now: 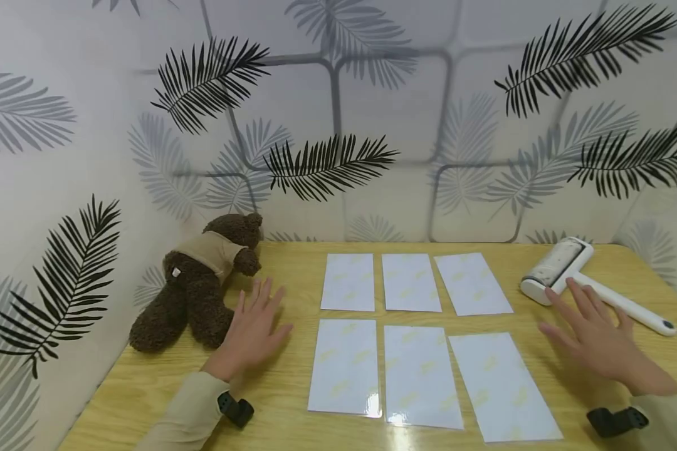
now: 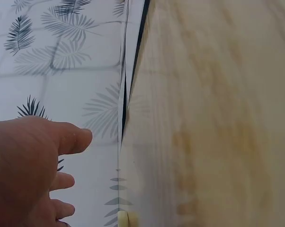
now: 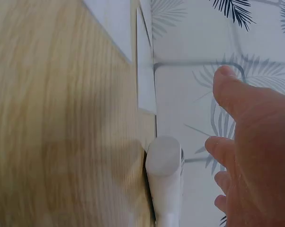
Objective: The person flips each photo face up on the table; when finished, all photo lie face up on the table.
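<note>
Left hand [image 1: 254,332]: fingers spread, thumb held out to the side, holding nothing; left of centre in the head view, overlapping one leg of the bear, contact not determinable. Right hand [image 1: 600,338]: fingers likewise spread, holding nothing; right side of the frame, in front of the lint roller, with a gap between hand and roller end in the right wrist view. Teddy bear [image 1: 194,285], dark brown, beige shirt, small white tag at the rear: left of the frame, head toward the upper right, legs toward the lower left. Lint roller [image 1: 555,266], white, drum marked with dark specks: right of the frame, handle running to the lower right, end dark. Sheets, six, white with faint yellow marks: centre, two rows of three; upper row [image 1: 412,282] smaller in view, lower row [image 1: 423,376] catching glare near its bottom edge. Beige sleeves [image 1: 186,407] and black wrist straps [image 1: 235,410]: lower corners. Tabletop [image 1: 282,401]: yellowish wood grain. Wall covering [image 1: 372,213]: pale, printed with black and grey fronds, across the upper frame.
</note>
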Demonstrator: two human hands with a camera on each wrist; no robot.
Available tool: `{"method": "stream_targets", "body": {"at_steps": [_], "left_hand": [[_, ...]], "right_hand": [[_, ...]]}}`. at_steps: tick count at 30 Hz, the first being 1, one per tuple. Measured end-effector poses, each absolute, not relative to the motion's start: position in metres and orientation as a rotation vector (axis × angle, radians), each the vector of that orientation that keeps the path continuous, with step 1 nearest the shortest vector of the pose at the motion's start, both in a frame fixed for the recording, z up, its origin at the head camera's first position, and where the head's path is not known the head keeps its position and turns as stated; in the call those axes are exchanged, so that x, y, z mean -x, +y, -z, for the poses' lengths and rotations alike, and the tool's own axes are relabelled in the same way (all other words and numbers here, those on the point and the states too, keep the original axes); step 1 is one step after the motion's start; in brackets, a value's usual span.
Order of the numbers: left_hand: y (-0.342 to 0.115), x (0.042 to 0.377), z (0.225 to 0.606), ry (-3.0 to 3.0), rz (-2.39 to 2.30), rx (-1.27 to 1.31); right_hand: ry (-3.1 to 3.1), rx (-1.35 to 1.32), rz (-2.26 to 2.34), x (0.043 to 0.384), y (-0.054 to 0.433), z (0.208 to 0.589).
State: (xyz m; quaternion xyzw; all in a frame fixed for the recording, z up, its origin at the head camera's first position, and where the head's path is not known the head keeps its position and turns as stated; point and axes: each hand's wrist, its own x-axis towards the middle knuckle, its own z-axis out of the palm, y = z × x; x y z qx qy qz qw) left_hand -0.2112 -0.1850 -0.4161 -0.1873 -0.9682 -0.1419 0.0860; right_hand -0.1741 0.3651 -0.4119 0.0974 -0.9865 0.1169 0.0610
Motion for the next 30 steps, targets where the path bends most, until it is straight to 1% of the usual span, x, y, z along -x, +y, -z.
{"method": "stream_targets", "body": {"at_steps": [5,11,21,30], "left_hand": [[-0.181,0.214,0.411,-2.907,0.399,0.584],[-0.179,0.219,0.406,-2.938,0.379,0.613],[-0.153,0.248,0.398,-3.024,0.673,0.655],[-0.14,0.271,0.401,-3.077,0.837,0.659]], "right_hand": [[-2.82,-0.439,-0.47,0.183,0.354,0.415],[-2.728,-0.633,-0.717,0.204,0.323,0.41],[-2.788,-0.641,-0.936,0.227,0.278,0.402],[-2.783,-0.777,-0.988,0.248,0.235,0.401]]}}
